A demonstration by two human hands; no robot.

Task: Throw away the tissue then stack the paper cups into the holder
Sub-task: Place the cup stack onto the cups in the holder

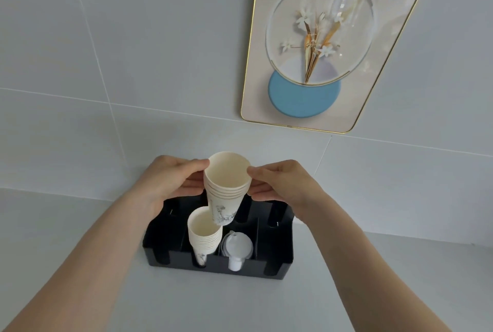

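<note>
From the head view I have both hands raised over the black plastic cup holder (274,249), which sits on a pale grey counter (373,291) against a grey tiled wall (133,51). My left hand (170,179) and my right hand (282,184) pinch a nested stack of cream paper cups with a grey ink print (226,187) from either side, fingertips closed on the rims near the top, with the open mouths facing me. This stack hangs tilted above the holder, its base just above a second stack of the same paper cups (204,235) that already stands in one of the holder's middle compartments. In the compartment just right of that one I see a pile of translucent plastic lids (237,247). A framed picture with a gold rim, white flowers and a blue disc (320,46) hangs on the wall, up and to the right. No tissue shows anywhere here.
</note>
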